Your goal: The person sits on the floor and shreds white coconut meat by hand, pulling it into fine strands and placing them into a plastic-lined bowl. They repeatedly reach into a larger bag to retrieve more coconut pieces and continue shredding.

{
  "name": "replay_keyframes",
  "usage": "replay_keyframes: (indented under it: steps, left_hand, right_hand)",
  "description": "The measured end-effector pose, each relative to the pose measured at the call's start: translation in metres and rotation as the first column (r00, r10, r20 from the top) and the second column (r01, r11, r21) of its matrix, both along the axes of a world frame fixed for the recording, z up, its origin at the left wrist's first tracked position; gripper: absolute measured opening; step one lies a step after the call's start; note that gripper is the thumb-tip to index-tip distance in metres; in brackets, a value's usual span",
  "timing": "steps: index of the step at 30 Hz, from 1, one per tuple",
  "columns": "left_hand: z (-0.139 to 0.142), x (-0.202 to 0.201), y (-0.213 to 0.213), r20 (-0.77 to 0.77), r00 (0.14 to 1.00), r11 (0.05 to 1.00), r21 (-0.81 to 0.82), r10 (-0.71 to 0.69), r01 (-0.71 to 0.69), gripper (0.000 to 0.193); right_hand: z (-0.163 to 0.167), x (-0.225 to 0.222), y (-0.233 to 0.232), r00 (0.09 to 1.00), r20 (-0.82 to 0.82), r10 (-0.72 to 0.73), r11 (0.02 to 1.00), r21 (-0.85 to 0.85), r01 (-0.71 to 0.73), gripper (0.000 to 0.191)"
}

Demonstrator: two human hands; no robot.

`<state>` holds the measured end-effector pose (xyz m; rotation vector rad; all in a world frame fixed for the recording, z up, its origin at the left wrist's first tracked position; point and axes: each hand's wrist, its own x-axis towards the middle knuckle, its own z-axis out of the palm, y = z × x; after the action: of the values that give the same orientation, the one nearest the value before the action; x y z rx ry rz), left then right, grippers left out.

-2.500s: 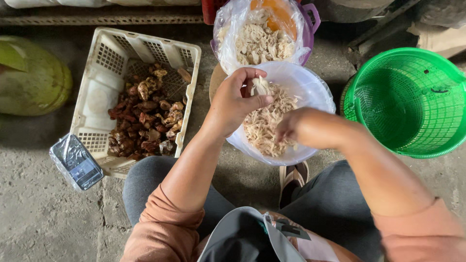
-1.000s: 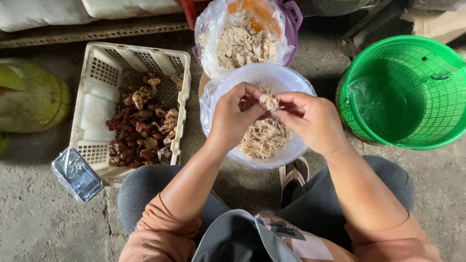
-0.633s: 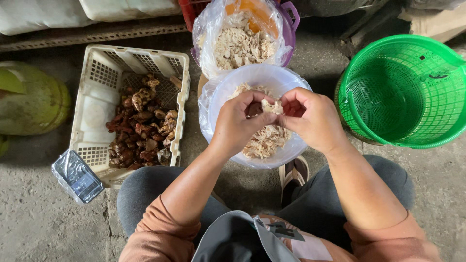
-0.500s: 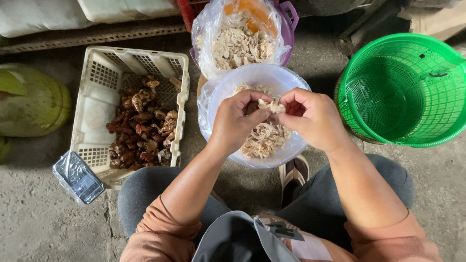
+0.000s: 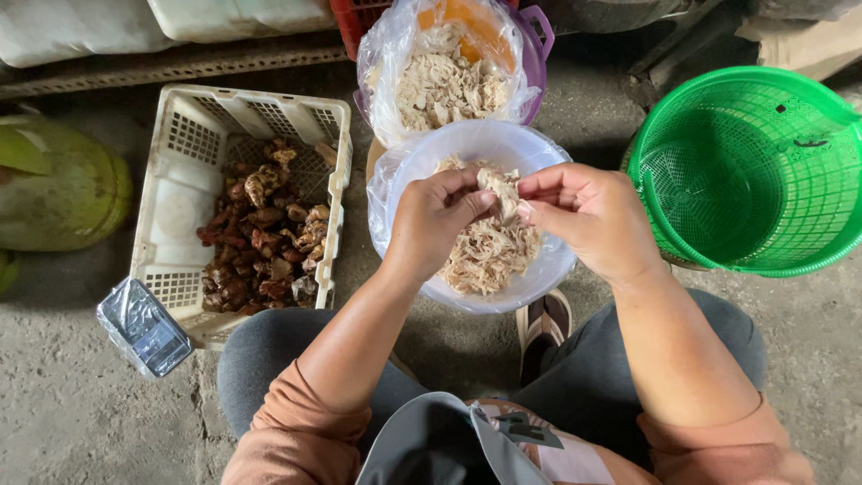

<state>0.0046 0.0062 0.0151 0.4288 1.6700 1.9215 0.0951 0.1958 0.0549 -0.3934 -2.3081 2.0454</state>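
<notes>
My left hand (image 5: pixel 433 218) and my right hand (image 5: pixel 588 214) meet over a bag-lined white bowl (image 5: pixel 409 171) that holds pale shredded meat (image 5: pixel 489 251). Both pinch one small pale piece of meat (image 5: pixel 501 191) between their fingertips, just above the pile. Behind the bowl stands a purple container (image 5: pixel 540 27) lined with a clear bag and filled with more pale shredded pieces (image 5: pixel 443 85). To the left, a white slotted crate (image 5: pixel 184 153) holds several brown cooked pieces (image 5: pixel 260 242).
An empty green mesh basket (image 5: pixel 754 171) stands at the right. A green rounded lid (image 5: pixel 58 184) lies at the far left, and a small foil-wrapped packet (image 5: pixel 144 326) sits on the concrete floor by the crate. A sandal (image 5: pixel 543 325) shows between my knees.
My right hand came up out of the bowl to meet the left one. Both hands now work the same small piece between their fingertips; the view shifted slightly.
</notes>
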Motion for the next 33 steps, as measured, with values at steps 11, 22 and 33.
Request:
replay_keyframes:
  steps: [11, 22, 33]
  left_hand:
    - [0.013, 0.007, -0.004, -0.027, 0.999, 0.999, 0.038, -0.031, 0.032, 0.029]
    - [0.002, 0.008, -0.003, -0.061, 0.996, 0.985, 0.157, -0.068, 0.077, 0.023]
    - [-0.005, -0.003, -0.006, 0.022, 0.998, 0.98, 0.193, -0.059, 0.054, 0.026]
  right_hand:
    - [0.0, 0.0, -0.013, 0.998, -0.05, -0.037, 0.98, 0.195, 0.046, 0.031]
    - [-0.006, 0.004, -0.019, 0.991, -0.135, -0.004, 0.962, 0.27, 0.041, 0.02]
    - [0.006, -0.003, 0.008, 0.995, -0.031, 0.093, 0.994, 0.063, -0.091, 0.03]
